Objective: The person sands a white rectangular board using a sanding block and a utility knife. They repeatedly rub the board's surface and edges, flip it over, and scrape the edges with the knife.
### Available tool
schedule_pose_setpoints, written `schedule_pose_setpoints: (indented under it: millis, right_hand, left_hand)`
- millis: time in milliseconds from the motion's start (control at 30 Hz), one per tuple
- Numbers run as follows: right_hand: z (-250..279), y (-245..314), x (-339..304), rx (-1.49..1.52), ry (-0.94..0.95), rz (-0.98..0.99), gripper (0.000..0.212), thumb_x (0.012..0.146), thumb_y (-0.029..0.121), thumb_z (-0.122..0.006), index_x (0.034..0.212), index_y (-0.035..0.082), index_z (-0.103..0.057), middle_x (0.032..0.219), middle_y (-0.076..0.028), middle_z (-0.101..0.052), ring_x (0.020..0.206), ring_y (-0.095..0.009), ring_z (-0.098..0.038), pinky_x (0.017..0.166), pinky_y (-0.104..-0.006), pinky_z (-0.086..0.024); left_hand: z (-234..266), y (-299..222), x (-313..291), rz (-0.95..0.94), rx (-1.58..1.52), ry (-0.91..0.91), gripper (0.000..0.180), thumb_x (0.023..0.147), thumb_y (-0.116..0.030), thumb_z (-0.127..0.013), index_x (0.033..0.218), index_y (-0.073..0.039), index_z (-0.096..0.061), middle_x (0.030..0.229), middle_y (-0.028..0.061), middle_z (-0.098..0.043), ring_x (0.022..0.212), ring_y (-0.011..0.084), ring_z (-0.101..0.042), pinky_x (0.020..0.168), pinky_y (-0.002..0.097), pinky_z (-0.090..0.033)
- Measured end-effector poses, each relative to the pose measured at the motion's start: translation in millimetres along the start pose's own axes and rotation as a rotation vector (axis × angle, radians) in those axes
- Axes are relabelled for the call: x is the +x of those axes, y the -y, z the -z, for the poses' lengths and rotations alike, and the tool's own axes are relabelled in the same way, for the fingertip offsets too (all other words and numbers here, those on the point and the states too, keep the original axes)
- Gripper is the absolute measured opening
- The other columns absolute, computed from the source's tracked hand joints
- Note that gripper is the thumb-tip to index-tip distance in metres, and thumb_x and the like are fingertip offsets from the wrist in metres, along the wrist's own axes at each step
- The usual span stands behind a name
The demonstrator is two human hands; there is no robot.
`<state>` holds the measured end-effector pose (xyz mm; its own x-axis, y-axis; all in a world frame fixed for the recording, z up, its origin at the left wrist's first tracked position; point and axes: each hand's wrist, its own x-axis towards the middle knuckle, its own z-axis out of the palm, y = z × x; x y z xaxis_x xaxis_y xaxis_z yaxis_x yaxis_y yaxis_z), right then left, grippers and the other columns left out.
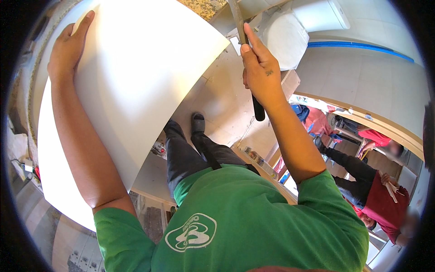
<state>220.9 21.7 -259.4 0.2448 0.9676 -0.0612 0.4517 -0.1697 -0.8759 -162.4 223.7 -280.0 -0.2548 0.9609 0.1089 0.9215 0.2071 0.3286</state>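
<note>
My left hand grips the far left edge of a large white sheet; the thumb lies along its face, and most of the fingers are hidden. The sheet looks smooth and slightly curved, and my left forearm crosses over it. In my right hand is a long tool with a black handle and a narrow metal shaft. My fingers are closed around it, and the index finger points up along the shaft. The tool's upper end runs out of view, so its exact kind cannot be told.
A white toilet stands at the far right, beside a blue strip along the wall. Through a doorway on the right, a person in a dark red shirt holds thin pale sticks. Someone in red is farther in.
</note>
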Motion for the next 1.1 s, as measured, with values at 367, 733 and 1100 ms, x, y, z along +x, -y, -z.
schedule_pose_setpoints:
  millis: [367,733,1100]
  right_hand:
    - [-19,16,15,0.195,0.03,-0.199,0.075,0.1,0.033,-0.069,0.16,0.005,-0.035,0.072,-0.002,-0.054,0.046,-0.007,-0.047,0.04,-0.0251,-0.038]
    - [-5,14,-30,0.053,0.075,-0.049,0.056,0.109,0.032,-0.051,0.159,0.011,-0.038,0.099,-0.007,-0.063,0.056,-0.008,-0.055,0.051,-0.025,-0.047]
    - [-15,14,-78,-0.004,0.157,-0.127,0.047,0.109,0.016,-0.053,0.155,0.012,-0.048,0.086,-0.002,-0.06,0.069,-0.009,-0.051,0.066,-0.0237,-0.046]
  left_hand:
    - [-1,1,-1,-0.028,0.046,-0.041,0.089,0.081,-0.087,-0.055,0.137,-0.018,-0.068,0.133,0.0144,-0.07,0.129,0.0307,-0.062,0.113,0.0451,-0.04]
    - [8,-7,-5,-0.045,0.02,0.011,0.082,0.084,-0.086,-0.052,0.13,-0.021,-0.072,0.126,0.0131,-0.073,0.123,0.0314,-0.065,0.11,0.0453,-0.042]
    - [18,-14,-8,-0.008,-0.089,0.092,0.084,0.084,-0.086,-0.052,0.131,-0.019,-0.072,0.124,0.0138,-0.073,0.121,0.0314,-0.066,0.11,0.0436,-0.042]
